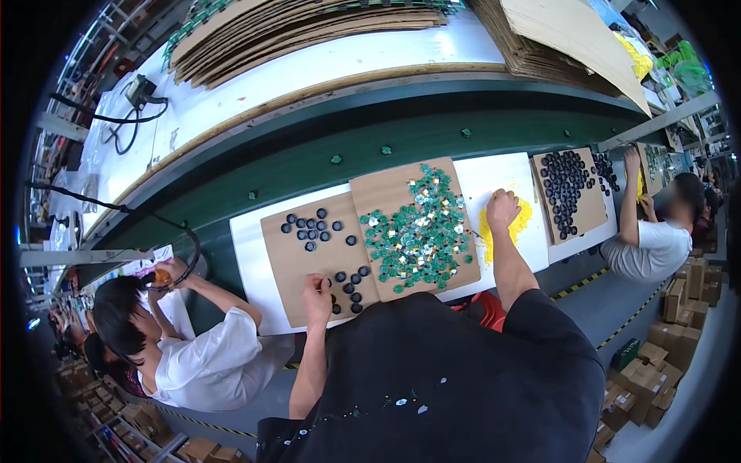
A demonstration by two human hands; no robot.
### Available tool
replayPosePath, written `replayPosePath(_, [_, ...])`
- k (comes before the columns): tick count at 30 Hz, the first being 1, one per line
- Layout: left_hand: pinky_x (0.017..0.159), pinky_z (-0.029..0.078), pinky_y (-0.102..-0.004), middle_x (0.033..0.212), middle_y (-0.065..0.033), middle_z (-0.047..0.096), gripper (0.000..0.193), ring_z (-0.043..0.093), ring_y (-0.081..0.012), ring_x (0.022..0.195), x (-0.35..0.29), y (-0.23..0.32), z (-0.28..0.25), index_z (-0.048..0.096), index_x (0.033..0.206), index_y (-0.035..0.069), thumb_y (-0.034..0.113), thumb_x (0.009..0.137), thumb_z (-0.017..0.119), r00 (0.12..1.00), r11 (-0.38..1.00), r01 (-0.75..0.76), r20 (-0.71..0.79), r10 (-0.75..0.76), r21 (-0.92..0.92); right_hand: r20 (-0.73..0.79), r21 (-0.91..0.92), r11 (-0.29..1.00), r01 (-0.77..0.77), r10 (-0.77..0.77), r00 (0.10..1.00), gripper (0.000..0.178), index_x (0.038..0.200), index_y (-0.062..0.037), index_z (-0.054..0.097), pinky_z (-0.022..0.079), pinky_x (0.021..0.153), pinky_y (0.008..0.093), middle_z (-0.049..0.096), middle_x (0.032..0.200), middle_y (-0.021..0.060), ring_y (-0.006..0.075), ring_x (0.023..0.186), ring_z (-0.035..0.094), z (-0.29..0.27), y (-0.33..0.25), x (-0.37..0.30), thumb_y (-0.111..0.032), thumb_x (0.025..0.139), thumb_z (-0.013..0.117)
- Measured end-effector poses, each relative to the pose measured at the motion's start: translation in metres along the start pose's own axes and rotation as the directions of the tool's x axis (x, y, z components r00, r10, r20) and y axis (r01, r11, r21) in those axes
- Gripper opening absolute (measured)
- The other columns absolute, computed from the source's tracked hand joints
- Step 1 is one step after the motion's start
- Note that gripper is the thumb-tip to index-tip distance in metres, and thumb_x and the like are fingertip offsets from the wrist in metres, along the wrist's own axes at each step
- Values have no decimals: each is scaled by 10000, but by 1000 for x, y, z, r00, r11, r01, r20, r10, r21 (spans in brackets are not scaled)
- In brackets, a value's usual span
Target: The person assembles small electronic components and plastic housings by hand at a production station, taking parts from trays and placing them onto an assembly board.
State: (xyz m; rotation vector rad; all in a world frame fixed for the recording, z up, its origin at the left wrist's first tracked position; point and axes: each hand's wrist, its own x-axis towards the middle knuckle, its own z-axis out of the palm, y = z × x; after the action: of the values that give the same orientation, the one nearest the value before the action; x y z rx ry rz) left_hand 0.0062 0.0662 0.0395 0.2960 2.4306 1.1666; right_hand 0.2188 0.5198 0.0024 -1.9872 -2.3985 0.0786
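My left hand is closed, fingertips together, over the brown cardboard sheet at the left. Right beside it lie small round black caps, with another cluster farther up the sheet. Whatever its fingers hold, if anything, is too small to make out. My right hand reaches to the pile of tiny yellow pieces on the white table, its fingers pinched at the pile's left part. What they pinch is hidden. Between my hands, a heap of green and white parts covers a second cardboard sheet.
A green conveyor belt with a few spaced green parts runs beyond the table. More black caps lie on cardboard to the right. Co-workers sit on both sides: one in white at left, another at right. Cardboard stacks stand on the far shelf.
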Motion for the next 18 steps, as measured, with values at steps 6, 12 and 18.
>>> replayPosePath(6, [685,510,-294,861,-95,655,103,625,-183,734,-13,29,-3,626,1022,15,35,927,591,996,973,89,3,-90,-212,39,-267,946,182,-178,983,195,1013,-62,727,403,927,422,642,1054,118,280,1015,579,-14,-12,2,-104,942,551])
replayPosePath(12, [714,526,-264,918,-110,655,184,631,-174,755,-17,56,-7,635,1130,8,46,962,569,969,845,247,150,-199,-475,48,-308,916,258,-256,966,196,990,-59,725,399,928,419,644,1046,115,273,1008,570,-8,0,13,-112,944,542])
replayPosePath(18, [752,545,-271,1008,-135,658,320,640,-173,762,-24,100,-19,582,1305,-21,57,997,554,935,517,355,299,-190,-779,56,-259,940,223,-216,975,184,953,-53,721,403,927,422,634,1063,129,288,1019,557,4,2,16,-122,932,552])
